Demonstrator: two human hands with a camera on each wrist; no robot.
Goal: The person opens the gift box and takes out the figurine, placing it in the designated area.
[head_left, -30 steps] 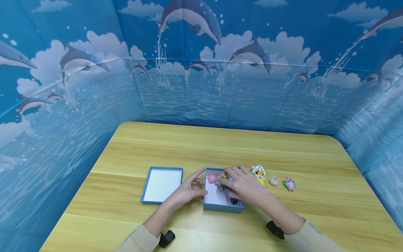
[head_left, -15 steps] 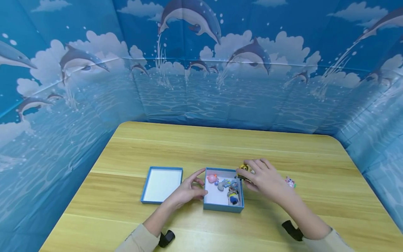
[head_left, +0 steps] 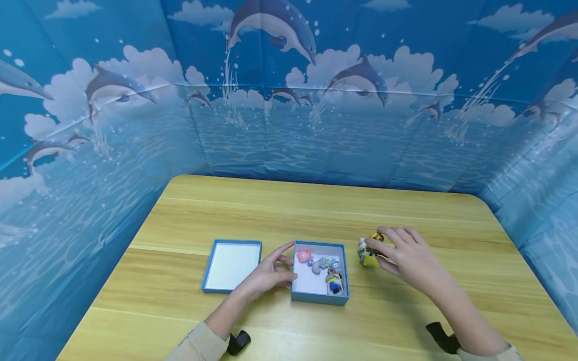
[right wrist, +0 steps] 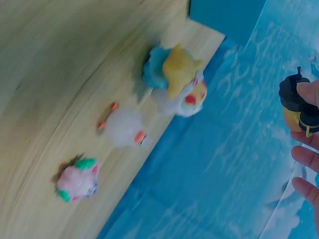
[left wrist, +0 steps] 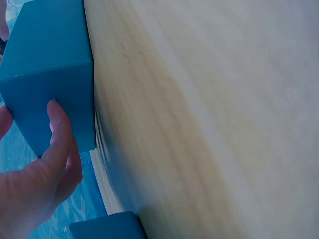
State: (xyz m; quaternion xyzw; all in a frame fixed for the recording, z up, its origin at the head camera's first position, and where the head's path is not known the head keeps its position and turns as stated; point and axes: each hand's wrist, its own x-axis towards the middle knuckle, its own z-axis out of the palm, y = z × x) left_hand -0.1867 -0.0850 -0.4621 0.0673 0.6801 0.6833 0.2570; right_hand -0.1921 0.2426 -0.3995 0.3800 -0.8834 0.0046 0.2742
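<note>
My right hand (head_left: 408, 258) pinches a yellow minion figurine (right wrist: 298, 102) with dark clothing between thumb and fingers, held in the air above the table. Just past it in the head view, and partly covered, stands a Pikachu figurine (right wrist: 180, 79) in a white and blue hood. My left hand (head_left: 271, 271) rests against the left wall of an open blue box (head_left: 319, 298), its fingers touching the outside. Inside the box lie a pink figurine (head_left: 304, 255), a grey piece (head_left: 316, 267), small blue pieces and a blue-and-yellow figurine (head_left: 334, 286).
Left of the box lies its blue-edged lid (head_left: 232, 265), white inside facing up. A white duck (right wrist: 123, 128) and a pink-and-green figurine (right wrist: 78, 180) are on the table to the right, hidden by my right hand in the head view. Dolphin-printed cloth (head_left: 289, 125) hangs behind the table.
My right hand has lifted the minion figurine out of the box and carried it right, over beside the Pikachu figurine. The left hand has stayed at the box.
</note>
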